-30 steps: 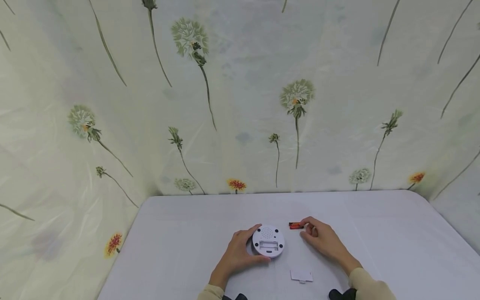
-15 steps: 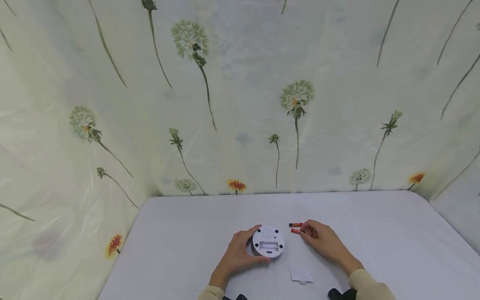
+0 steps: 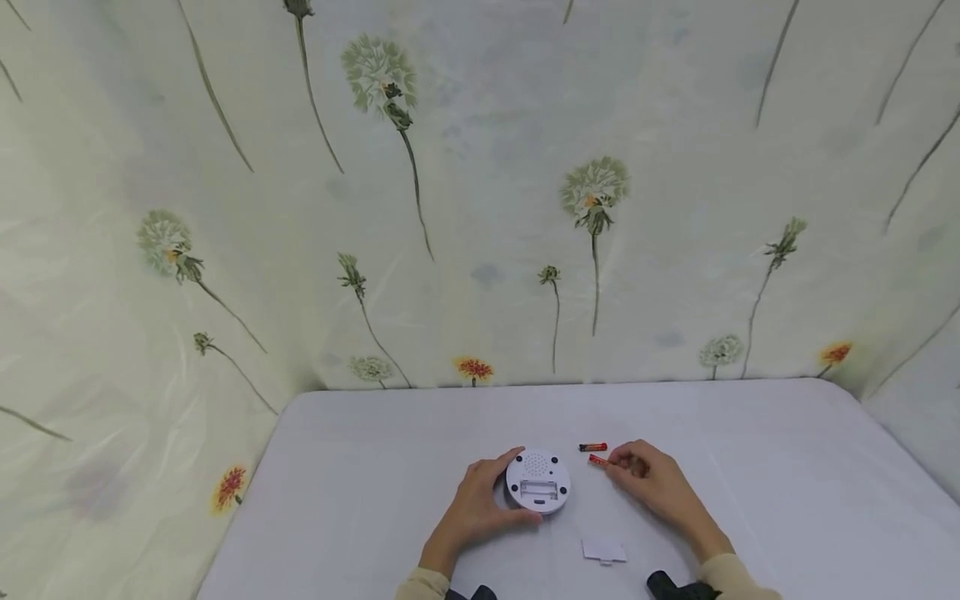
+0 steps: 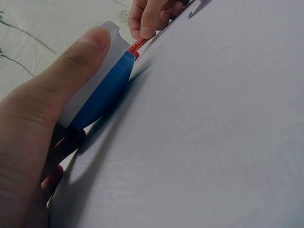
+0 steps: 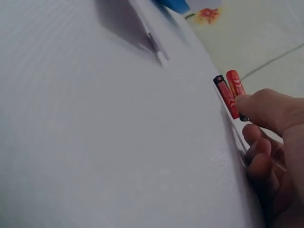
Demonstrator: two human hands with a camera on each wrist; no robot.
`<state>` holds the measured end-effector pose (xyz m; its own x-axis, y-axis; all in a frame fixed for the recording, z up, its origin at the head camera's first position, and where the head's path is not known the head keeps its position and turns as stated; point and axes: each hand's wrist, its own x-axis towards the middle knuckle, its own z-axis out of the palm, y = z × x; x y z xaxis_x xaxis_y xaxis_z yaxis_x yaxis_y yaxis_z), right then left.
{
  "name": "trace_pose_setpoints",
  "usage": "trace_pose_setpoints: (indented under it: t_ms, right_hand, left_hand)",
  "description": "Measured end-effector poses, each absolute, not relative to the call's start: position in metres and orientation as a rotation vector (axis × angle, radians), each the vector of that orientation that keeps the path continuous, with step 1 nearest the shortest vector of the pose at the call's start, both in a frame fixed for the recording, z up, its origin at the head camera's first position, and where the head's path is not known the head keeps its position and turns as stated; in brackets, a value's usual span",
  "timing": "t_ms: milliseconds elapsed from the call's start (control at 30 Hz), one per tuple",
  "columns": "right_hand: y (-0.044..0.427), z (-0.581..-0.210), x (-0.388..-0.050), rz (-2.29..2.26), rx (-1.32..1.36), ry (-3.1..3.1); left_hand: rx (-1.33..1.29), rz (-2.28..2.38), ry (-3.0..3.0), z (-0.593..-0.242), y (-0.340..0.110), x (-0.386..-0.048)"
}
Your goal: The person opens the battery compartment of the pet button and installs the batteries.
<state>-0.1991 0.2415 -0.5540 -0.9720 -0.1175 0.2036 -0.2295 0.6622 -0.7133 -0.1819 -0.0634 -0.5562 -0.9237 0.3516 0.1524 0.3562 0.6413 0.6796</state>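
A round white device (image 3: 538,482) stands with its underside up, showing speaker holes, dark feet and an uncovered battery bay with no battery in it. My left hand (image 3: 474,507) grips its rim, thumb at the near edge and fingers at the far side. The left wrist view shows the device's blue side (image 4: 107,90). To the right, my right hand (image 3: 660,485) pinches a red battery (image 3: 597,460) by one end, between thumb and fingers. A second battery (image 3: 592,447), red with a dark end, lies just behind it on the table.
A small white battery cover (image 3: 603,550) with a tab lies on the table (image 3: 390,442) nearer to me, right of the device. Dark wrist gear (image 3: 678,586) sits by the right sleeve. A dandelion-patterned curtain (image 3: 480,208) hangs behind the table.
My right hand has drawn one battery away from the other, toward me and slightly right, and its end has turned. The left hand and device have stayed in place.
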Motion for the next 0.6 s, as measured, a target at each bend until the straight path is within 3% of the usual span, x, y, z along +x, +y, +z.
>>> trace_pose_setpoints:
  t_ms: [600]
  right_hand:
    - [0.249, -0.547, -0.186, 1.615, 0.238, -2.553]
  left_hand:
    - [-0.614, -1.186, -2.83, -0.556, -0.064, -0.179]
